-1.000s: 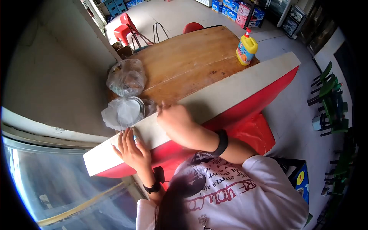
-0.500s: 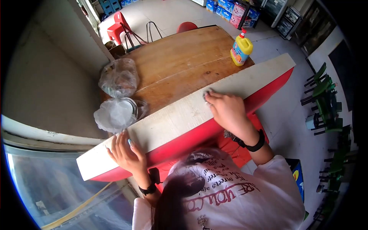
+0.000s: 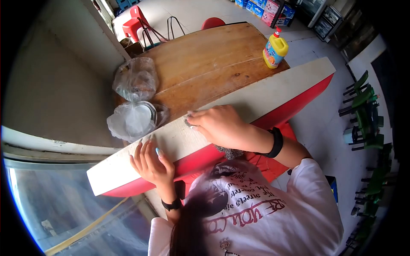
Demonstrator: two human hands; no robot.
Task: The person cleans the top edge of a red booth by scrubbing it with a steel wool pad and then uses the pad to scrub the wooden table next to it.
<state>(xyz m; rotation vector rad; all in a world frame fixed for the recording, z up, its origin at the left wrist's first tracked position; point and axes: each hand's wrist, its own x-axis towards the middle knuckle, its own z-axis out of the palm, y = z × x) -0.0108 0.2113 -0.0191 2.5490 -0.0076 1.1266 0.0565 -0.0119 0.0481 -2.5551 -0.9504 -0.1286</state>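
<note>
A long board with a whitish face and a red side (image 3: 282, 91) lies slantwise before me, over the near edge of a wooden table. My left hand (image 3: 153, 164) rests on its left part, fingers stretched out and holding nothing. Further right, my right hand (image 3: 220, 123) presses on the white face, its fingers closed round a grey steel wool scourer (image 3: 187, 122) that shows only at the fingertips. Below the right forearm, a second clump of steel wool (image 3: 230, 152) sits against the red side, partly hidden.
On the wooden table (image 3: 205, 55) stand a yellow detergent bottle (image 3: 275, 51) with a red pump and, at the left, clear plastic bags (image 3: 136, 79) beside a bowl wrapped in plastic (image 3: 140, 117). Red stools (image 3: 136, 21) are beyond; green chairs (image 3: 362, 111) line the right.
My right hand has slid left along the board with the steel wool, closer to my left hand. The clump below the forearm shows more. The view has shifted slightly.
</note>
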